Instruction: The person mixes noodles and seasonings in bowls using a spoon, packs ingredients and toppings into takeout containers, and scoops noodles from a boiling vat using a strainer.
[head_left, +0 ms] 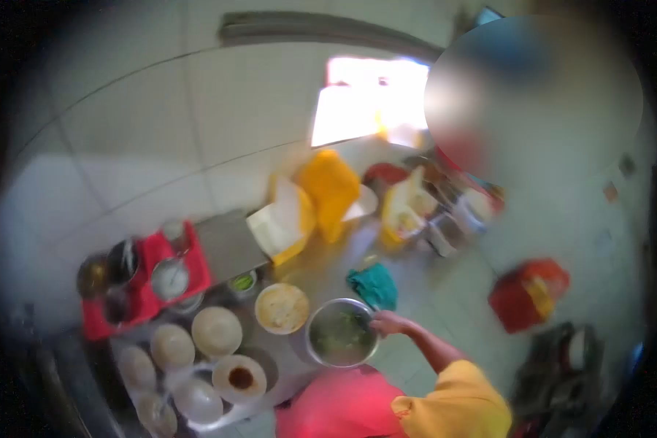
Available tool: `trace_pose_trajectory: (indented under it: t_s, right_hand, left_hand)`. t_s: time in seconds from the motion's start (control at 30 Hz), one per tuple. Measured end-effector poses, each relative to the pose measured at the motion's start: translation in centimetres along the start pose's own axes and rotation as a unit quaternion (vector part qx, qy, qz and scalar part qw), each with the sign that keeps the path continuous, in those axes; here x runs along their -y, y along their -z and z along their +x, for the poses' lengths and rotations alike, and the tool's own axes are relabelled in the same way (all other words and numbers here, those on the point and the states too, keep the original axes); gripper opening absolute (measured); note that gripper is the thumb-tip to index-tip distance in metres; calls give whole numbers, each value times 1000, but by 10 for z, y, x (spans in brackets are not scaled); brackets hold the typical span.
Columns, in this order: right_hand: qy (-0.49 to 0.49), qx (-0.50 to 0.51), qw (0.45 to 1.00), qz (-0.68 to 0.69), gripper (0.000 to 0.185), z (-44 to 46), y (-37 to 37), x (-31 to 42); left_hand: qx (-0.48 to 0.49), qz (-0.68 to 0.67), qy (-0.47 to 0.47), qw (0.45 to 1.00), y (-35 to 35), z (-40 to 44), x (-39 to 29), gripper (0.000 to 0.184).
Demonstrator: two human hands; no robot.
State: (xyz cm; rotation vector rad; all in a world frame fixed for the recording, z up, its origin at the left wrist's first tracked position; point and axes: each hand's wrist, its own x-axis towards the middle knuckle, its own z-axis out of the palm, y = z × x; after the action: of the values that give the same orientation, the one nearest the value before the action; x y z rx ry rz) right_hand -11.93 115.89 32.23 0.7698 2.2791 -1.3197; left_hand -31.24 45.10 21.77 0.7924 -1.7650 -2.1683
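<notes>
My right hand [390,323], at the end of a yellow sleeve, is closed at the right rim of a metal pot [342,359]. What its fingers grip there is too blurred to make out. Inside the pot is a dark green, leafy-looking liquid [341,332]. My left hand is out of sight. A teal cloth [374,285] lies just beyond the pot. To the pot's left stands a round container of pale orange food [282,309]. Farther left are several pale bowls [217,331], and one bowl [254,365] has dark brown sauce in it.
A red tray [201,255] holding several metal containers stands at the counter's left. Yellow and white boxes [285,219] and an orange-yellow bag [328,188] are along the wall. A small bowl of chopped greens [242,282] sits nearby. On the right is a red box [518,299].
</notes>
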Motion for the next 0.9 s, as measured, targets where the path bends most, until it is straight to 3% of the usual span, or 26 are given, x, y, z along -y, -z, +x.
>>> trace_pose_trajectory:
  t_s: [0.1,0.27,0.57,0.63,0.7,0.77,0.9]
  right_hand:
    - [0,-96,995,18,28,0,-9,4]
    - [24,-251,967,-49,29,4,-18,13]
    - [-1,-239,971,-19,35,0,-12,15]
    - [24,-187,982,27,36,1,-5,5]
    - [35,-166,985,9,35,10,-4,-1]
    - [67,-77,993,-60,33,21,-2,-8]
    - [179,-110,977,-24,30,49,1,-42]
  left_hand:
    - [-5,132,-11,991,-36,-2,2,44]
    - [44,217,-25,975,-71,2,12,41]
    - [151,304,-56,939,-115,-17,39,38]
    - [185,318,-61,928,-126,-31,46,38]
    - [224,332,-68,914,-137,-44,56,37]
    - [267,347,-77,896,-151,-64,65,37]
    - [363,372,-93,849,-179,-121,93,38]
